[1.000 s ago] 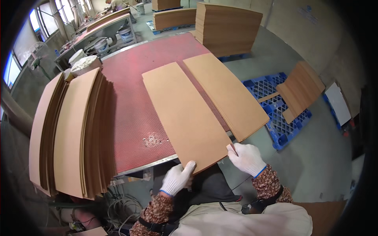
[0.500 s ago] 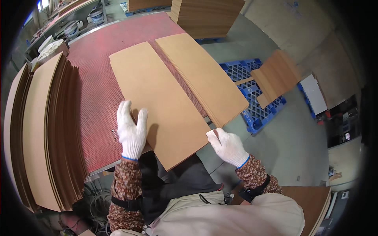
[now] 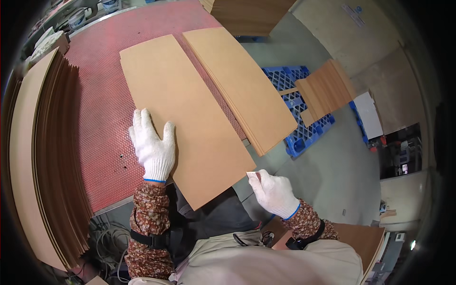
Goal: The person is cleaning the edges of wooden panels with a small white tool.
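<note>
A long tan board (image 3: 190, 118) lies on the red textured tabletop, its near end reaching past the table edge toward my body. My left hand (image 3: 154, 145), in a white knit glove, rests along the board's left edge with fingers stretched and thumb apart. At the board's near right corner, my gloved right hand (image 3: 275, 192) pinches a small folded piece of sandpaper (image 3: 254, 175), pale on one face and reddish-brown on another. Whether the sandpaper touches the board's edge is hard to tell. To the right lies a low stack of similar boards (image 3: 242, 90).
Tall stacks of boards (image 3: 31, 156) stand along the left. Beyond the table's right side, a blue pallet (image 3: 304, 137) carries some brown wood-grain pieces (image 3: 327, 90). Farther back is a large panel stack (image 3: 251, 16). Cables (image 3: 111, 242) hang below the table's left front.
The view has shifted a little. My left hand now lies flatter against the board's edge, fingers closer together. My right hand, still pinching the sandpaper, is slightly lower beside the corner.
</note>
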The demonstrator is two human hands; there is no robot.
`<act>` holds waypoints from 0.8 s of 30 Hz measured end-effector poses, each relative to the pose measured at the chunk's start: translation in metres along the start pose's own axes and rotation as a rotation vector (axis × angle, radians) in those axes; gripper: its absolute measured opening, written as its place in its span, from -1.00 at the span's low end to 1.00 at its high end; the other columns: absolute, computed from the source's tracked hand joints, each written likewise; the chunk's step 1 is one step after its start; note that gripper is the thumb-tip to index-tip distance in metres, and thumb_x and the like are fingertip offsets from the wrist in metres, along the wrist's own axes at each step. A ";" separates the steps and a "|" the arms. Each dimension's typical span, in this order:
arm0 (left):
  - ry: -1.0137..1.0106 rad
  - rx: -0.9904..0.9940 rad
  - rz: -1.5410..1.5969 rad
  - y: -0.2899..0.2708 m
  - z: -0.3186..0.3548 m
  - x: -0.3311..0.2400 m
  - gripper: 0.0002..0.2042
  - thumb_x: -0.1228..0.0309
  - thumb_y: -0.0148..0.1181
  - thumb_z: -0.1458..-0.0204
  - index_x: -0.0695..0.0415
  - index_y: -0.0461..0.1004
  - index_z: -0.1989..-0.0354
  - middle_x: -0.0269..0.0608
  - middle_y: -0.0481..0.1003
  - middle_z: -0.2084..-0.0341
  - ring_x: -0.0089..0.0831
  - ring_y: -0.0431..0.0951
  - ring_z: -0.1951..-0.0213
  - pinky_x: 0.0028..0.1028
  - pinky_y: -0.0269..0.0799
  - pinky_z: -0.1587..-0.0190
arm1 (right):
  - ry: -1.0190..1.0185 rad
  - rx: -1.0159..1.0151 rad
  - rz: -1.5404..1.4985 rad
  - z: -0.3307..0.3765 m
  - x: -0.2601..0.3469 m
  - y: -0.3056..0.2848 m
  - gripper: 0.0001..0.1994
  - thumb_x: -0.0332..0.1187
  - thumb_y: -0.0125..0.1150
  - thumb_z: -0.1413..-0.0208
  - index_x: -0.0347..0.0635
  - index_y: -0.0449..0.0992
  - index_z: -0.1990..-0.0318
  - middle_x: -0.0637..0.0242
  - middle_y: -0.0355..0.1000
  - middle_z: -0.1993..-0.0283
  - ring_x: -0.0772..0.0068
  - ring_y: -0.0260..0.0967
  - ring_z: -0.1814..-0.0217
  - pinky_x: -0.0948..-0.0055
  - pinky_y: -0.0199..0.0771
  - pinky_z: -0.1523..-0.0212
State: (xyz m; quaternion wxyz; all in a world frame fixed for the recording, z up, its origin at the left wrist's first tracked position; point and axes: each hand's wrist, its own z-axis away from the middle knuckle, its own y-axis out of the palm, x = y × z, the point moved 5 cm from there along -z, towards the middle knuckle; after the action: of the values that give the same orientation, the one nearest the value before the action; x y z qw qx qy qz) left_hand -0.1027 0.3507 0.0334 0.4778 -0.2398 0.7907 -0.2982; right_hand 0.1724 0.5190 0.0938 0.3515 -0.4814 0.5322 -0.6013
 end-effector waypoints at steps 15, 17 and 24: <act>-0.030 0.009 0.031 -0.006 0.007 -0.005 -0.26 0.31 0.41 -0.17 0.37 0.27 -0.48 0.38 0.23 -0.49 0.43 0.22 -0.47 0.09 0.13 -0.55 | -0.165 -0.014 0.067 -0.157 0.007 0.019 -0.69 -0.18 0.11 -0.47 -0.23 0.49 0.26 -0.03 0.52 0.56 -0.17 0.58 0.50 -0.08 0.57 0.49; -0.018 0.042 0.080 -0.001 0.007 -0.012 -0.25 0.33 0.41 -0.16 0.39 0.26 -0.47 0.40 0.23 -0.49 0.40 0.21 -0.48 0.08 0.09 -0.57 | -0.087 -0.014 0.014 -0.205 0.002 0.021 -0.65 -0.14 0.06 -0.48 -0.26 0.50 0.26 -0.13 0.57 0.48 -0.27 0.60 0.42 -0.18 0.62 0.35; -0.030 0.035 0.114 -0.016 0.006 -0.013 -0.21 0.39 0.48 -0.07 0.44 0.26 -0.45 0.51 0.25 -0.45 0.35 0.24 -0.49 0.15 0.02 -0.59 | -0.052 -0.005 0.002 -0.368 0.033 0.024 -0.54 -0.08 -0.07 -0.49 -0.32 0.62 0.11 -0.25 0.65 0.21 -0.37 0.65 0.09 -0.24 0.63 -0.01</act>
State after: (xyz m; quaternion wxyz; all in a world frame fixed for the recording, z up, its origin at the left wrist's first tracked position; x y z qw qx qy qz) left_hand -0.0903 0.3463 0.0505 0.5099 -0.1903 0.7906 -0.2806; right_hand -0.1904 0.5949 0.0881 0.3645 -0.4970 0.5251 -0.5869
